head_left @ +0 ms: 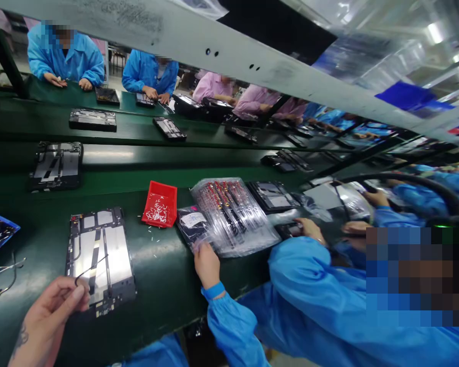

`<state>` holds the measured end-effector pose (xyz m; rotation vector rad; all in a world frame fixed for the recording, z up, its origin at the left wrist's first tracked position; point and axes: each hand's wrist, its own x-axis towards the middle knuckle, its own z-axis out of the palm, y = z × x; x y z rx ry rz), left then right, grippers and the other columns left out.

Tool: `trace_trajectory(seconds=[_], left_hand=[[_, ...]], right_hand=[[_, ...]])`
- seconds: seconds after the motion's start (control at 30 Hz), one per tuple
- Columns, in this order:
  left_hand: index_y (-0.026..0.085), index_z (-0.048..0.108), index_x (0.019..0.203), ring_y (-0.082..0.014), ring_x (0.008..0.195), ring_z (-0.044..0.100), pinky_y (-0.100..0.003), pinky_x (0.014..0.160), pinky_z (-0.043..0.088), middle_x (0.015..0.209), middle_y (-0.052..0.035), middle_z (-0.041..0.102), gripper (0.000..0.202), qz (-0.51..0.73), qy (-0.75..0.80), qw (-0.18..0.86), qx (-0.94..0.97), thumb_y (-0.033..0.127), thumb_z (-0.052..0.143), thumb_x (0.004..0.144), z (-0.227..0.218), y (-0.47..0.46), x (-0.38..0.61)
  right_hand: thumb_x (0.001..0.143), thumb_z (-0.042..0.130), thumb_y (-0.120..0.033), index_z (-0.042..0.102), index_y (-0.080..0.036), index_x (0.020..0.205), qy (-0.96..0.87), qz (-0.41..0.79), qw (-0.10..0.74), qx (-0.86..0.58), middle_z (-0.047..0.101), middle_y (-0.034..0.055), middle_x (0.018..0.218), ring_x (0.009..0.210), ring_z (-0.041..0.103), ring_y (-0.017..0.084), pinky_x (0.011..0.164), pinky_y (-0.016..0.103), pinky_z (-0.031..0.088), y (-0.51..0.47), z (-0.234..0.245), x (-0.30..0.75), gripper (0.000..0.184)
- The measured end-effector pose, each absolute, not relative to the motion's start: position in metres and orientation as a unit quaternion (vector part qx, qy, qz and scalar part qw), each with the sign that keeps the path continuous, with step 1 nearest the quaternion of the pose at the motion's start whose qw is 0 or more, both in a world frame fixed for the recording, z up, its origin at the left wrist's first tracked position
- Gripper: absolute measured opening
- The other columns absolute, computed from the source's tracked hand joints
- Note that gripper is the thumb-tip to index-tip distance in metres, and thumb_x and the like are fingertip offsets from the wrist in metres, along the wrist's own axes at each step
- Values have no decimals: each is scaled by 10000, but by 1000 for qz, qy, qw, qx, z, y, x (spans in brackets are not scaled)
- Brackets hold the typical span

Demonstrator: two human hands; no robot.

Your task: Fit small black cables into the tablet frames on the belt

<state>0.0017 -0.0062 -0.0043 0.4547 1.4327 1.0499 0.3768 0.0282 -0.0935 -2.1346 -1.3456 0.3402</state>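
Note:
My left hand (63,306) is closed in a pinch on a thin black cable (94,267), at the lower left edge of an opened tablet (119,250). The tablet lies flat on the bench, showing silver battery panels and dark strips. My right hand (207,266) has its fingers closed at the near edge of a plastic bag (202,238) around a dark packet with a white label. Next to it lies a clear blister tray (229,214) with rows of red and black parts. A red bin (172,206) of small white pieces stands between my hands.
A blue tray (11,230) of parts and loose cables (13,270) lie at the left. Another opened tablet (57,165) sits beyond mine. At the right, a co-worker's hand (311,232) holds a dark device. More tablets and co-workers line the conveyor under a slanted white beam (229,46).

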Motion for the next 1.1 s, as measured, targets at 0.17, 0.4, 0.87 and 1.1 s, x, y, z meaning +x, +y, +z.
trace_trajectory(seconds=[0.17, 0.4, 0.87, 1.1], left_hand=[[224, 687, 601, -150, 627, 578, -198, 553, 512, 673, 18, 663, 357, 468, 619, 597, 202, 446, 890, 409, 7, -8, 11], [241, 749, 687, -150, 616, 616, -207, 597, 546, 688, 16, 705, 344, 435, 597, 658, 145, 406, 902, 427, -6, -6, 13], [153, 710, 702, -131, 683, 624, -229, 691, 531, 691, -12, 679, 247, 463, 510, 695, 205, 362, 823, 632, 29, 11, 55], [142, 669, 705, -152, 618, 634, -269, 634, 517, 633, -27, 675, 285, 440, 505, 705, 234, 347, 830, 590, 34, 18, 60]], right_hand=[[818, 504, -490, 535, -187, 747, -456, 180, 363, -793, 599, 75, 770, 700, 597, 197, 704, 337, 534, 23, -85, 379, 313], [648, 671, -663, 533, -186, 809, -363, 279, 484, -746, 592, 23, 748, 716, 632, 189, 689, 384, 605, 9, -58, 381, 522], [686, 804, -298, 463, -186, 677, -317, 644, 522, -461, 577, -35, 687, 620, 586, 93, 553, 202, 554, 2, 16, 240, 360], [784, 716, -310, 456, -199, 710, -454, 623, 466, -433, 614, -12, 742, 634, 600, 106, 609, 236, 543, 10, 19, 225, 292]])
